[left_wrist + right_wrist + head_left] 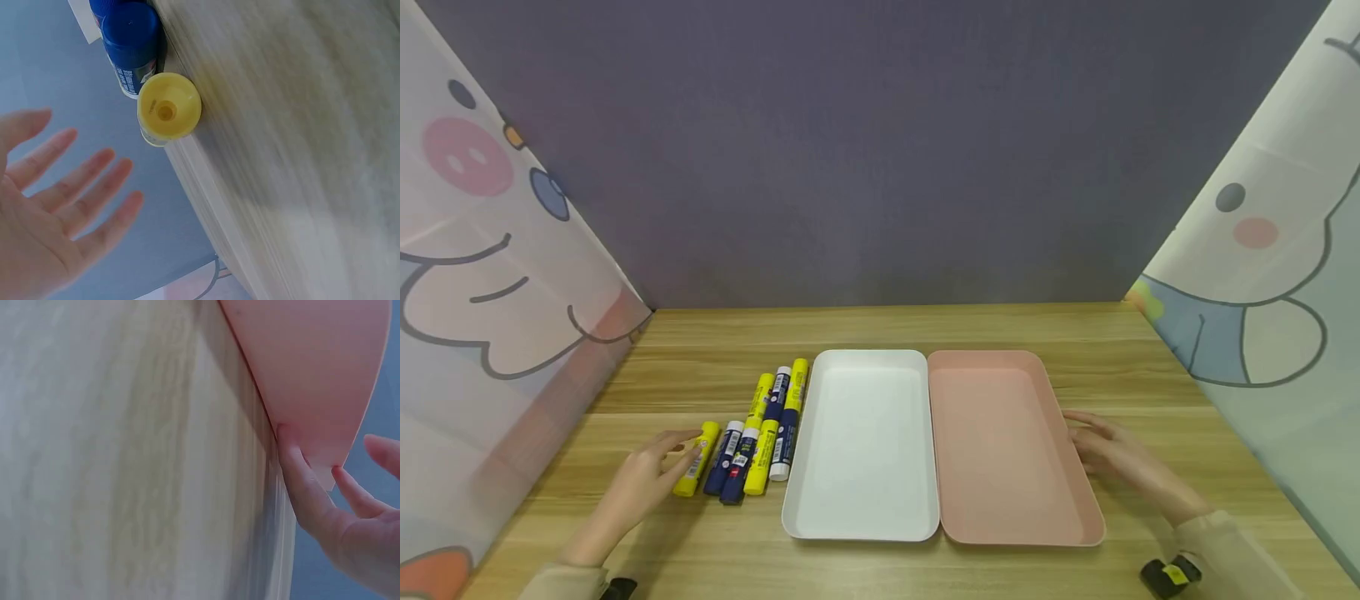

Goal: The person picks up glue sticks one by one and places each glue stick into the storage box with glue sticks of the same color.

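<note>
My left hand (638, 482) hovers over and beside a yellow glue stick (688, 482) at the left end of a group. In the left wrist view, that hand (62, 212) has its fingers spread and holds nothing; the yellow glue stick's round base (181, 112) faces the camera. On the other side, my right hand (1112, 462) touches the outer side of a pink tray (1007, 450). The right wrist view has the fingertips against the wall of the pink tray (319, 369), with the thumb apart from it.
Several yellow and navy glue sticks (762, 458) lie close together left of a white tray (872, 450). Both trays stand side by side on the wooden table (887, 329). A dark panel (880, 167) rises behind, with cartoon-printed sheets on either side.
</note>
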Tool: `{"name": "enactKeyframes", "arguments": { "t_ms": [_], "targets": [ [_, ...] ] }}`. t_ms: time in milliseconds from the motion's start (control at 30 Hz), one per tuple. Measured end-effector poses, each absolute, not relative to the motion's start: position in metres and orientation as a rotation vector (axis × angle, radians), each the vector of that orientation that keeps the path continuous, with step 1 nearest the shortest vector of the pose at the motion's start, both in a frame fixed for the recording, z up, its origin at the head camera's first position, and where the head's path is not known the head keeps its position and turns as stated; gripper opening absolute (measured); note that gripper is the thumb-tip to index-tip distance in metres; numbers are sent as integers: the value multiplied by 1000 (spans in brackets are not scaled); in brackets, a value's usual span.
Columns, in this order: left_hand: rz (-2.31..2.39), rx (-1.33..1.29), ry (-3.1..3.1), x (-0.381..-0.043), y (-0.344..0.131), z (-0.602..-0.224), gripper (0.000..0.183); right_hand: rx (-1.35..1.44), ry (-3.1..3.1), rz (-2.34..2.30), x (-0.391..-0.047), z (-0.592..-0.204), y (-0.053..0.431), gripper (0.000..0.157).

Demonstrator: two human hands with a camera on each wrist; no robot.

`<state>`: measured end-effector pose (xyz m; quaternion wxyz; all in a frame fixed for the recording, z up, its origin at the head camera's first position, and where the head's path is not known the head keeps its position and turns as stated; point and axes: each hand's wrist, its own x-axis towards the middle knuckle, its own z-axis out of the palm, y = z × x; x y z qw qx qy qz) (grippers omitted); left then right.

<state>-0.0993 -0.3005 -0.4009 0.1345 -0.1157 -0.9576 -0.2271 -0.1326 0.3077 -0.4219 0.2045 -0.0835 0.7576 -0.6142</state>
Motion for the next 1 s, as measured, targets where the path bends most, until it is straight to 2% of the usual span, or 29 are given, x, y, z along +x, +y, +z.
{"name": "enactKeyframes", "arguments": {
  "t_ms": [667,1000],
  "targets": [
    [-683,-69,-3012,-101,-306,-407,44,-210,2051,-1795,-131,-425,307,42],
    [-691,-8,-3047,-104,-307,-412,42,-260,2008,-1824,-130,-426,308,37]
  ]
}}
